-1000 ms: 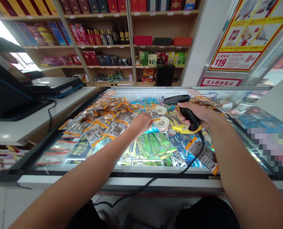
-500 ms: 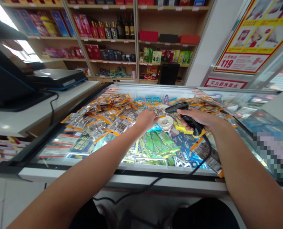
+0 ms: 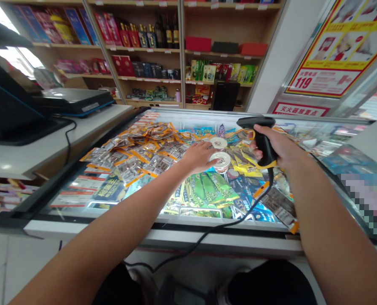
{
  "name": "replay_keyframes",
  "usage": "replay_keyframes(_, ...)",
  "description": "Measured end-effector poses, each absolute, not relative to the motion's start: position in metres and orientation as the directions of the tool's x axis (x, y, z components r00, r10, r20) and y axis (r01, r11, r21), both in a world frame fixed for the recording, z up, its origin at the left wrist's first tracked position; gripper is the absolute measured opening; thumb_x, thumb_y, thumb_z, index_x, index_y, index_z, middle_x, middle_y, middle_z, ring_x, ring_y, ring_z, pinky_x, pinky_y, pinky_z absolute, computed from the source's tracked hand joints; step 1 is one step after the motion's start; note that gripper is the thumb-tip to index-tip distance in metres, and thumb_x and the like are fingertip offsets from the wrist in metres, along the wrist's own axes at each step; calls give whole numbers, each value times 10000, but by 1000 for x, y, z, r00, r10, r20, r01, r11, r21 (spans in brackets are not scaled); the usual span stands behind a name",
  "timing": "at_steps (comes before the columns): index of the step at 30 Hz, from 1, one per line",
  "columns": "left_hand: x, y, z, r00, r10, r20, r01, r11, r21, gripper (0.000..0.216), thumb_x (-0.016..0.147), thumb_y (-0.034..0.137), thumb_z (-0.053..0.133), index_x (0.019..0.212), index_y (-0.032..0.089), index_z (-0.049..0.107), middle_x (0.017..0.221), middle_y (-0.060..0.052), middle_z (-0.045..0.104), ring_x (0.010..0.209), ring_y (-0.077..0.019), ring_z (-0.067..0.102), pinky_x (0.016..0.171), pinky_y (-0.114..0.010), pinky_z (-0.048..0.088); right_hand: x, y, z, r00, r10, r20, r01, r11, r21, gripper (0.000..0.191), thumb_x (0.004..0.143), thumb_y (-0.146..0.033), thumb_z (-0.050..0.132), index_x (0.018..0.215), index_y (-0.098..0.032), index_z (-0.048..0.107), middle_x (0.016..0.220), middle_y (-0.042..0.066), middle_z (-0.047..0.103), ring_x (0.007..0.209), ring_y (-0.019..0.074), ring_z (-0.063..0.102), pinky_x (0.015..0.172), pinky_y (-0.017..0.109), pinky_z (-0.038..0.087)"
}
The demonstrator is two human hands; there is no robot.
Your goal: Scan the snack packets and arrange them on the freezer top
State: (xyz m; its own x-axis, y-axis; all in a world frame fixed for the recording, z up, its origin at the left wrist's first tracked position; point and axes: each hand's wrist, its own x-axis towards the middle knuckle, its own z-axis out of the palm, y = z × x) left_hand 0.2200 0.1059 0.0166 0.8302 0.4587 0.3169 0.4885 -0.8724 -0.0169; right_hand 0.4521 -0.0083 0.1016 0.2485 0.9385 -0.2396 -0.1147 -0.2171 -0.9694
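Note:
My right hand (image 3: 273,144) is wrapped round the grip of a black and yellow barcode scanner (image 3: 261,142), held up above the freezer's glass top. The scanner's head points left, and its black cable (image 3: 204,239) loops down across the front edge. My left hand (image 3: 199,157) has its fingers spread and nothing visible in them. It is over the glass, beside a white-lidded cup (image 3: 220,162). A second lidded cup (image 3: 218,143) is just behind. Left of that hand lie many clear packets with orange edges (image 3: 150,142), heaped in a pile. Another such packet (image 3: 279,205) lies below my right hand.
Under the glass of the chest freezer (image 3: 112,231) are green ice-pop packs (image 3: 207,188) and yellow packs (image 3: 244,159). A scale (image 3: 72,101) stands on the left counter (image 3: 96,129). Shelves (image 3: 147,51) with bottles and boxes line the back.
The scanner has been lifted and turned more upright by my right hand. My left hand has opened, and the orange-edged packet it held no longer shows at its fingers.

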Motion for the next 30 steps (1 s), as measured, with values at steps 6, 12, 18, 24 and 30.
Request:
replay_keyframes(6, 207, 114, 23, 649, 674, 353, 748, -649, -138, 403, 982, 434, 480, 1240, 169, 640, 1241, -180, 658, 1145, -342, 622, 978, -444, 443, 461, -18, 117, 336, 924, -182, -276, -88, -957, 242, 910, -434, 655, 901, -203, 582, 672, -8, 512, 516, 85, 401, 446, 223, 314)
replay_keyframes(12, 202, 114, 27, 559, 762, 329, 824, -554, -118, 422, 959, 433, 491, 1213, 128, 634, 1217, -208, 656, 1105, -357, 639, 953, -457, 467, 466, -19, 118, 337, 924, -180, -318, -69, -946, 201, 902, -395, 646, 903, -204, 582, 660, -15, 520, 498, 85, 410, 450, 223, 341)
replay_keyframes(18, 213, 88, 34, 594, 656, 466, 778, -617, -123, 436, 919, 331, 579, 1277, 82, 591, 1534, -248, 424, 1463, -411, 340, 1197, -541, 277, 470, -18, 118, 338, 935, -111, -308, -1, -951, 211, 851, -413, 683, 896, -228, 591, 632, -21, 535, 443, 94, 410, 397, 224, 360)
replay_keyframes(24, 255, 4, 36, 963, -42, 266, -51, -998, 27, 460, 1026, 407, 435, 1399, 165, 553, 1475, -142, 528, 1355, -263, 488, 1156, -384, 391, 473, -23, 124, 231, 968, -95, -382, 1, -924, 211, 830, -403, 695, 860, -232, 575, 619, -39, 518, 430, 78, 381, 390, 209, 348)
replay_keyframes(30, 264, -38, 30, 953, -194, 232, -199, -980, -4, 696, 982, 683, 365, 1566, 306, 405, 1537, -124, 480, 1367, -303, 500, 1088, -423, 431, 469, -28, 127, 177, 980, -95, -440, -7, -898, 186, 832, -361, 694, 852, -217, 578, 612, -44, 511, 417, 61, 378, 384, 189, 338)
